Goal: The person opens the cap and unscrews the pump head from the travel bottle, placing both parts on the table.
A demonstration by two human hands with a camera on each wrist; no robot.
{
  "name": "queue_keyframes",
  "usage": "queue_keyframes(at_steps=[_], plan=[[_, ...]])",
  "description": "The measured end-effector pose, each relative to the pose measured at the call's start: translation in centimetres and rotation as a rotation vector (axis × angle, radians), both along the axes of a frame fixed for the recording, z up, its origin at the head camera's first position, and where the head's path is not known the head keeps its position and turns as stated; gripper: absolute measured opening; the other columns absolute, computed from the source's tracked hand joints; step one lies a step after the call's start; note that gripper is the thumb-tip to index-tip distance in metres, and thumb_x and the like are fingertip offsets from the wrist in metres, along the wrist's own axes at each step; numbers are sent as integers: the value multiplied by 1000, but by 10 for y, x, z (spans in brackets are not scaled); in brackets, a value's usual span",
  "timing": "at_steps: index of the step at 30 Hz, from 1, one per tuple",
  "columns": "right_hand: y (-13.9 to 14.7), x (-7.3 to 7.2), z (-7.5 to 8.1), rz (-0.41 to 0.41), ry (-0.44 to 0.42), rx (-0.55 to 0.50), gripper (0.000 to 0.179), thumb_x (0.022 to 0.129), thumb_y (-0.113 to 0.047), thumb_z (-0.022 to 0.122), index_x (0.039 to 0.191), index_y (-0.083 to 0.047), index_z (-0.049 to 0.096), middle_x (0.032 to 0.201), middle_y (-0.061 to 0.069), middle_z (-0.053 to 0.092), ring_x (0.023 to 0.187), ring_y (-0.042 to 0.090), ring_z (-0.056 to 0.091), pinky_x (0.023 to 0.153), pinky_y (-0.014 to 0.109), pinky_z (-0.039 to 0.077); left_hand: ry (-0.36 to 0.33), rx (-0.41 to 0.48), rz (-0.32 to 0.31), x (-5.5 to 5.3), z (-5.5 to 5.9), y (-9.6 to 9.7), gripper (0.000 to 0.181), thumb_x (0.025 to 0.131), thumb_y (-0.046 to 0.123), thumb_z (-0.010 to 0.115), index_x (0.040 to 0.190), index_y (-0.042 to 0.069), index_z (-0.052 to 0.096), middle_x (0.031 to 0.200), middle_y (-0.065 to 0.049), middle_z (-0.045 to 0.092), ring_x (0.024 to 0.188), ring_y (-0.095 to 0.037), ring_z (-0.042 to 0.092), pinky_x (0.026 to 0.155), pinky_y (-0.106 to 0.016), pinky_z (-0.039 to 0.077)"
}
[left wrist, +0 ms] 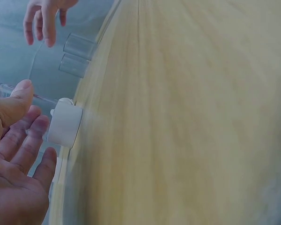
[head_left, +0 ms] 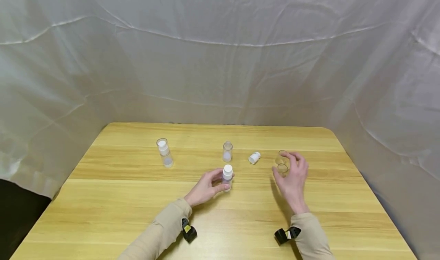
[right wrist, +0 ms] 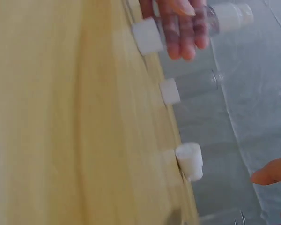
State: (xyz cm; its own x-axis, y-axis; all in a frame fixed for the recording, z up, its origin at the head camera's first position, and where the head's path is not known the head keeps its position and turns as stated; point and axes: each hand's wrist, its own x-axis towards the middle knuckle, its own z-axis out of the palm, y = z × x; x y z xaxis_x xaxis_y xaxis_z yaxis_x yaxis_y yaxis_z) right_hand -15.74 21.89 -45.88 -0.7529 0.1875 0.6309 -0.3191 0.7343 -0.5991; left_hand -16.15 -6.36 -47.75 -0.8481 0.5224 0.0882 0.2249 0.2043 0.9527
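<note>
My left hand (head_left: 203, 187) holds a small upright bottle (head_left: 227, 178), clear-walled with a white base and white pump top, between thumb and fingers. The bottle's white base (left wrist: 65, 124) stands at the tabletop in the left wrist view. My right hand (head_left: 292, 176), thumb and fingers spread apart, hovers over two clear cylindrical caps (head_left: 282, 168). The left wrist view shows those clear caps (left wrist: 75, 64) standing side by side, with the right hand (left wrist: 46, 21) apart from them.
Behind the held bottle stands a clear bottle (head_left: 227, 154) with a white base and no pump top. A loose white pump top (head_left: 254, 158) lies to its right. Farther left is another capped bottle (head_left: 165, 153). Grey cloth (head_left: 220, 80) hangs around the wooden table (head_left: 120, 210).
</note>
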Motion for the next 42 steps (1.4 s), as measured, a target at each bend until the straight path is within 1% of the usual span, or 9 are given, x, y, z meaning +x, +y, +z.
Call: queue_keyframes(at_steps=[6,8,17,25,29,32,36,39,42], plan=[[14,0,0,-50,-157,1,59,73,1,81,126,4,56,127,32,45,118,49,39,99,59,34,-12,8,1,1,1,-1,47,94,8,67,139,1,54,139,-19,62,130,-36,59,117,-51,43],[17,1,0,-55,-189,1,58,74,-1,80,127,3,56,127,31,45,118,48,39,99,59,34,-13,8,2,1,1,-1,47,94,8,67,139,1,54,139,-19,62,130,-36,59,117,-51,43],[22,2,2,-39,-209,8,56,75,1,76,128,4,56,129,31,46,120,49,39,103,62,32,-4,13,-3,-1,0,0,47,94,9,67,138,1,54,139,-19,63,130,-35,60,117,-50,44],[25,2,4,-26,-276,5,53,78,3,73,128,4,55,133,30,47,124,51,41,106,67,32,2,-4,-5,-1,0,-1,47,94,10,67,138,0,54,138,-19,63,129,-36,60,116,-49,45],[19,3,4,-14,-236,9,52,76,7,71,125,4,57,130,30,49,122,51,41,104,66,32,-9,-4,-2,-1,0,-1,47,94,9,68,138,1,54,138,-18,63,129,-35,60,117,-49,45],[9,4,4,33,-158,14,50,73,9,71,121,5,59,128,30,51,120,51,44,101,63,34,-14,-5,3,-1,-1,-2,48,94,10,68,139,2,54,139,-18,63,129,-35,60,117,-50,44],[-13,5,6,147,-65,17,48,72,9,75,118,7,61,126,31,54,119,49,47,102,58,37,-8,-5,4,-1,-1,-2,49,94,12,68,140,2,53,139,-18,62,129,-35,60,117,-51,44],[-30,9,9,292,-47,7,50,74,5,79,120,6,61,128,28,56,121,43,50,107,54,39,-8,2,1,-1,-1,-2,48,94,11,68,139,1,53,139,-18,62,129,-35,60,117,-51,44],[-46,13,15,454,-70,3,53,76,-1,82,125,2,61,129,21,60,122,33,55,109,48,45,-11,3,3,-1,-1,-3,48,94,10,68,139,1,53,139,-19,62,130,-36,59,118,-51,43]])
